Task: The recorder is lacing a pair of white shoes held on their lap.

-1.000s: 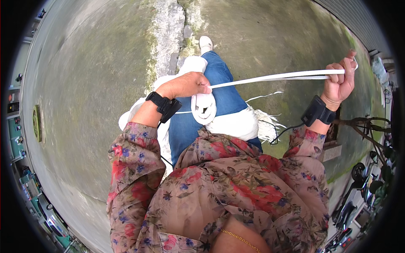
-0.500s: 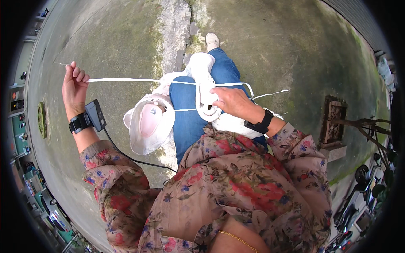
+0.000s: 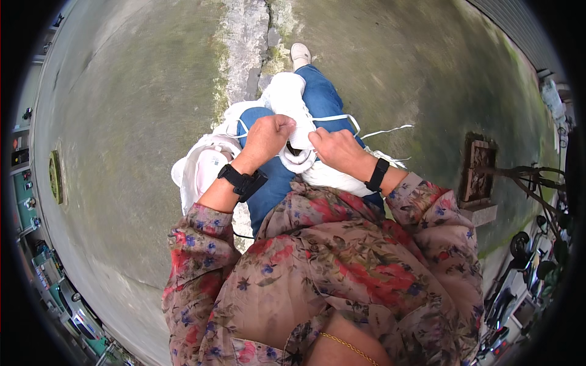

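A white lace-up shoe (image 3: 289, 97) rests over my lap, its toe pointing away from me and its dark opening toward me. At the left of its upper, my left hand (image 3: 268, 137) is closed in a pinch by the lacing; the lace between its fingertips is mostly hidden. My right hand (image 3: 337, 147) grips the right side of the shoe near the tongue, thumb and fingers curled in. A flat white shoelace (image 3: 332, 118) loops out to the right over my jeans, and its loose end trails beyond my leg.
Left of my legs is a floppy white fabric item (image 3: 189, 171) with a pink inside. White stringy material (image 3: 336, 179) lies under my right forearm. Stained concrete (image 3: 140, 122) surrounds me. A brick-edged planter (image 3: 480, 171) with a bare-stemmed plant stands at right, with parked vehicles beyond.
My left hand has come in from far left, where it held the lace taut, to the shoe. The left stretch of lace has gone slack. My right hand has stayed at the shoe.
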`<state>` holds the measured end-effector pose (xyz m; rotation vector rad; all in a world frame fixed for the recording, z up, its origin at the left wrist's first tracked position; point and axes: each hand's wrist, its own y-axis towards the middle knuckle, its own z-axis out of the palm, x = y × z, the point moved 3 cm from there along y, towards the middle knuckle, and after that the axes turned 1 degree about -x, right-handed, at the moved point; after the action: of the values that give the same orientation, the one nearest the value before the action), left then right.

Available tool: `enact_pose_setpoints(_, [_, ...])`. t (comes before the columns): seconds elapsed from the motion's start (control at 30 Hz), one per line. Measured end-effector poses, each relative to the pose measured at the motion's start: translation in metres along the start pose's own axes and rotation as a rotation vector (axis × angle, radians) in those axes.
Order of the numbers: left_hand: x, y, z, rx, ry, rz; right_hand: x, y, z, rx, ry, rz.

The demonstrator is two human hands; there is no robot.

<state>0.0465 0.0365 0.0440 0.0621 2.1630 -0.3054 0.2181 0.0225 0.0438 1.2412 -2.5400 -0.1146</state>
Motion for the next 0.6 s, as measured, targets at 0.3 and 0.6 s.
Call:
enact_pose_setpoints(0.3, [0.003,0.001,0.003,-0.194,0.337,0.038,0.0,0.002,-0.005,-0.033,0.121,0.061])
enact_pose_setpoints(0.6, [0.032,0.009,0.017,0.017,-0.552,-0.337,-0.002,0.002,-0.004,-0.016,0.19,0.063])
